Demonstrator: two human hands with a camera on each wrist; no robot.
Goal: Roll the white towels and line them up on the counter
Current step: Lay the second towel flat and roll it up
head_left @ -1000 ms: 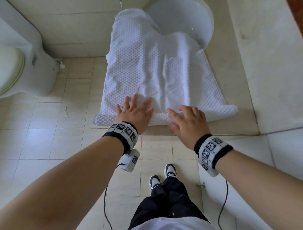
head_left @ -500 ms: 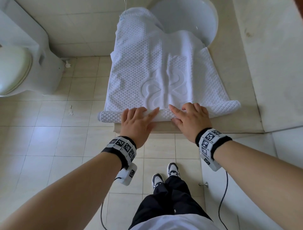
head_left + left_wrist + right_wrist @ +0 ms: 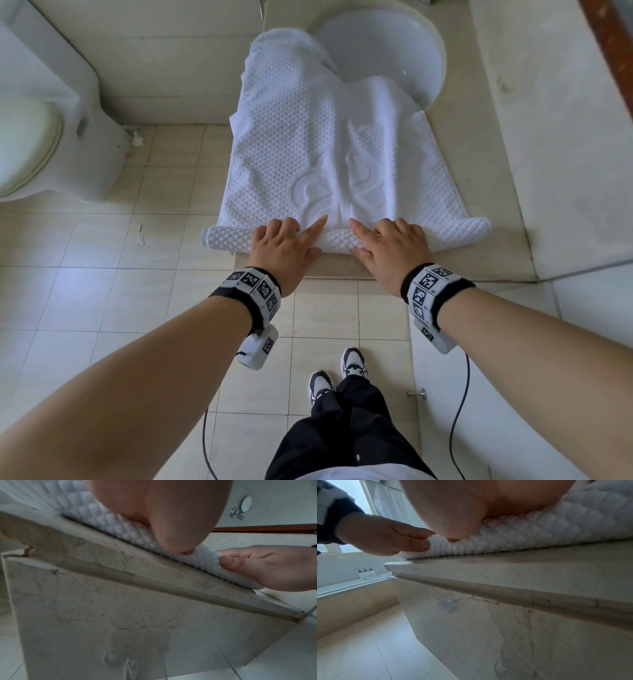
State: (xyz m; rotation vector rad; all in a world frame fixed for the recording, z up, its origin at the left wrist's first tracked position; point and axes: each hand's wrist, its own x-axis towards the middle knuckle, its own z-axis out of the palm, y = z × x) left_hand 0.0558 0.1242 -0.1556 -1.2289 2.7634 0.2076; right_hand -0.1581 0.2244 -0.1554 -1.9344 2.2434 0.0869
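Note:
A white waffle-textured towel (image 3: 308, 137) lies spread on the beige stone counter (image 3: 496, 205), its far end draped over the sink rim. Its near edge is wound into a roll (image 3: 226, 238) along the counter's front edge. My left hand (image 3: 291, 240) and right hand (image 3: 390, 240) sit side by side on the middle of the roll, fingers curled over its top and thumbs pressed into its near side. The left wrist view shows my thumb (image 3: 175, 534) dug into the roll (image 3: 120, 524). In the right wrist view the roll (image 3: 556, 534) fills the upper right.
A round white sink basin (image 3: 387, 51) sits at the back of the counter, partly under the towel. A toilet (image 3: 41, 137) stands at the left on the tiled floor. The roll's left end overhangs the counter's corner. A raised ledge (image 3: 565, 137) borders the counter at right.
Both hands drew back from lying flat on the towel onto the roll, and the fingers now curl over it with thumbs behind. The roll looks slightly thicker.

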